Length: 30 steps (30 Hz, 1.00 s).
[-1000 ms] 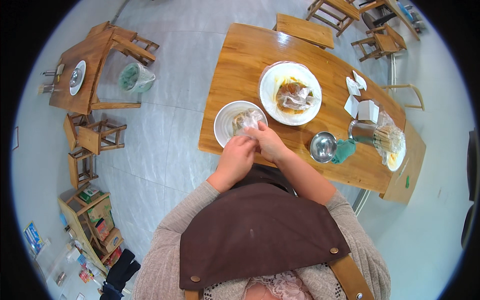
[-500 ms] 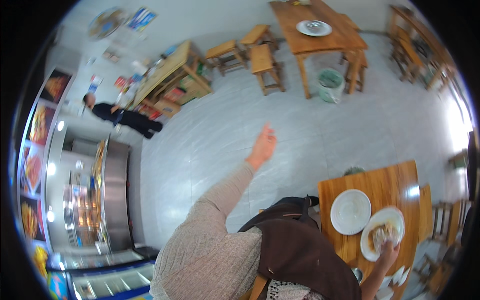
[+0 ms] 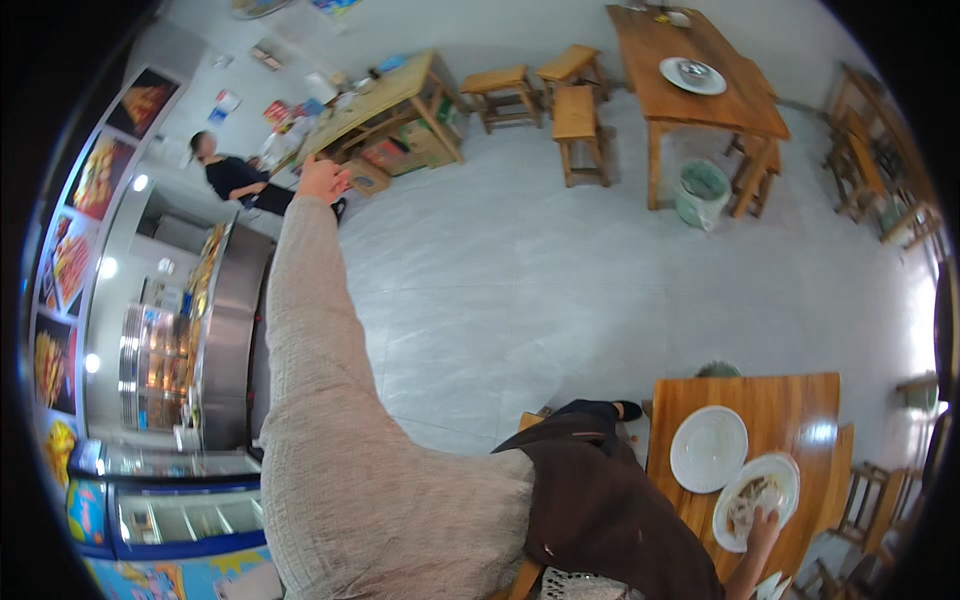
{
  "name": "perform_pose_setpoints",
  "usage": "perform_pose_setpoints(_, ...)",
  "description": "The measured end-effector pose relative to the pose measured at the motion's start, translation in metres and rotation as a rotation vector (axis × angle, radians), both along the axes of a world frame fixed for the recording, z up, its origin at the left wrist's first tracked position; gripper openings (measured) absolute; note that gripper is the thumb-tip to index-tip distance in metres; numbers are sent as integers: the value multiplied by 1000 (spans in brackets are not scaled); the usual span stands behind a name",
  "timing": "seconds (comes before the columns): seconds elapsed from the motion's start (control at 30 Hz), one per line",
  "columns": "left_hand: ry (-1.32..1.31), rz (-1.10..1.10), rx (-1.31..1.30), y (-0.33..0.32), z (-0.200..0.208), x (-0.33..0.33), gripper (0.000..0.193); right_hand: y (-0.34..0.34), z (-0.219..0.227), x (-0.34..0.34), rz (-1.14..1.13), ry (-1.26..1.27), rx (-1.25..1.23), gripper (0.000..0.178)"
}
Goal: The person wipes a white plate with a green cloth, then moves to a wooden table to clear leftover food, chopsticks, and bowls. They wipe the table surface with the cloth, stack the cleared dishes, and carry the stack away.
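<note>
My left arm, in a beige knitted sleeve, stretches up and far to the left. At its end my left hand [image 3: 322, 181] is raised in the air with a finger stretched out and nothing in it; the other fingers look partly bent. At the right, my right hand [image 3: 764, 532] is closed at the rim of a white oval plate [image 3: 783, 476]. It grips a crumpled whitish, see-through wad [image 3: 766, 497], which looks like thin plastic. Brown food bits lie under the wad on the plate. Beside it stands a round white bowl [image 3: 708, 448], touching or nearly touching it.
Both dishes stand on a wooden table [image 3: 770, 398]. A person in dark clothes [image 3: 232, 178] stands by a wooden side table [image 3: 385, 97] at the back left. Stools [image 3: 575, 115], another table [image 3: 690, 112] and a lined bin [image 3: 702, 195] stand farther off. A steel counter [image 3: 232, 330] is left.
My left arm has swung left and up, away from above the floor. The view has turned left. My right hand stays at the plate, still holding the wad.
</note>
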<state>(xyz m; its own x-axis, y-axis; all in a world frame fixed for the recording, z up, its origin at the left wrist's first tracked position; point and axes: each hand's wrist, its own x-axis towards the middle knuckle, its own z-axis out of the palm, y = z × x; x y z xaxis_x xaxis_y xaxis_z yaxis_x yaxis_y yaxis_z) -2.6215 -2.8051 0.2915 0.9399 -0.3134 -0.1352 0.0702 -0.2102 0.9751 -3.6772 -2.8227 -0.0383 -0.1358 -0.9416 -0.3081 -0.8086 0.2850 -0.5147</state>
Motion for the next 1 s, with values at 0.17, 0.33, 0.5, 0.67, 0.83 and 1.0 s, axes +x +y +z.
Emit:
perform_pose_setpoints(0.17,-65,-728,297,-87,-113,-72,44,22,54,36,-191,120,-202,46)
perform_pose_setpoints(0.33,214,-1199,529,-135,-269,-332,41,72,91,85,-392,-202,-302,33)
perform_pose_setpoints(0.5,298,-1812,403,-122,-288,-587,36,168,104,78,-748,-249,-205,30)
perform_pose_setpoints(0.67,250,-2091,268,-123,-267,-749,31,270,85,65,-1165,-277,-285,30)
perform_pose_setpoints(0.83,303,-2292,256,-90,-262,-856,25,275,56,35,-1056,-98,-312,34)
perform_pose_setpoints(1.0,274,-2426,195,-32,-259,-892,24,190,-1,-52,-926,177,-233,40)
